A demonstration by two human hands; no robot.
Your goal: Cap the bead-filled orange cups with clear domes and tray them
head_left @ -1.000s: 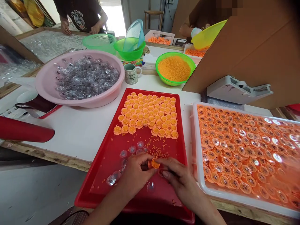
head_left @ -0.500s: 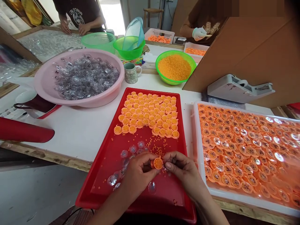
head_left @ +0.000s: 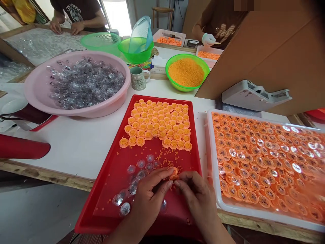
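Observation:
Above the lower part of a red tray [head_left: 101, 203], my left hand [head_left: 153, 193] pinches a small orange cup [head_left: 174, 177] between thumb and fingers. My right hand [head_left: 196, 195] is closed at the cup's right side, thumb and fingertips against it; any clear lid between them is too small to make out. Rows of orange cups with yellow bits [head_left: 154, 125] fill the tray's upper half. Clear round lids [head_left: 125, 208] lie left of my hands, with loose orange bits [head_left: 165, 156] scattered above them.
Left stands a pink basin [head_left: 33, 88] of clear lids, with a mug [head_left: 138, 78] beside it. A green bowl [head_left: 188, 73] holds orange bits. At right, a white tray [head_left: 212, 152] holds lidded cups, below a tape dispenser [head_left: 254, 96]. Two people work across the table.
The orange cup has tilted, so its open top no longer faces the camera. My right hand's fingers have closed in against it. The view has shifted slightly.

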